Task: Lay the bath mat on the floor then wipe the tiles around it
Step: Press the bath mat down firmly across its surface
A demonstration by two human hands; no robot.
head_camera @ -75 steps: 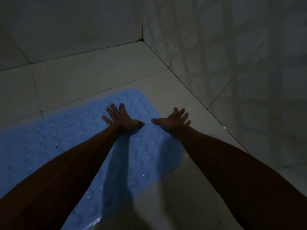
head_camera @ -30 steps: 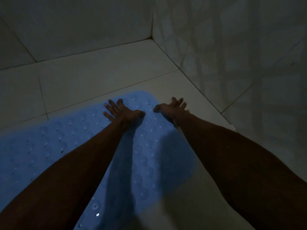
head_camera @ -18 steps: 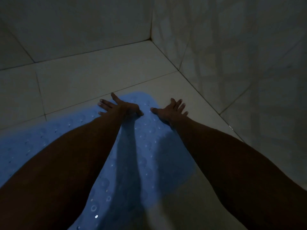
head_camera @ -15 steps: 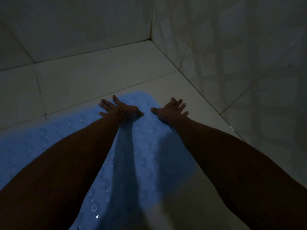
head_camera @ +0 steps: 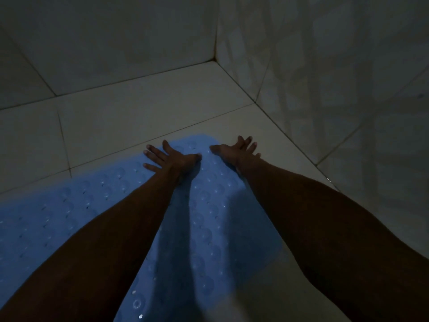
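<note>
Since the frame two and a half seconds back, both hands have slid up the bath mat (head_camera: 104, 205) to its far rounded end, and the left hand (head_camera: 170, 156) has turned outward, its fingers now reaching toward the mat's left edge.

The mat lies flat on the floor tiles (head_camera: 139, 108), its long axis running on a diagonal from the near left of the view toward the corner of the walls (head_camera: 214, 59) at the far right. Its rounded far end points at that corner but stops well short of it, with a full band of bare tile between. The mat's right edge runs alongside the right-hand wall (head_camera: 325, 89), apart from it.

The mat is pale blue and translucent-looking, covered in rows of small round bumps or suction cups with tiny glints of light on them; the dim room leaves finer detail hard to read. Shadows of the forearms fall along its middle.

The left hand presses palm down on the mat's far end, fingers spread wide and flat. The right hand (head_camera: 236, 151) rests just beside it at the mat's far right edge, fingers spread too, their tips reaching the bare tile nearer the corner.
</note>
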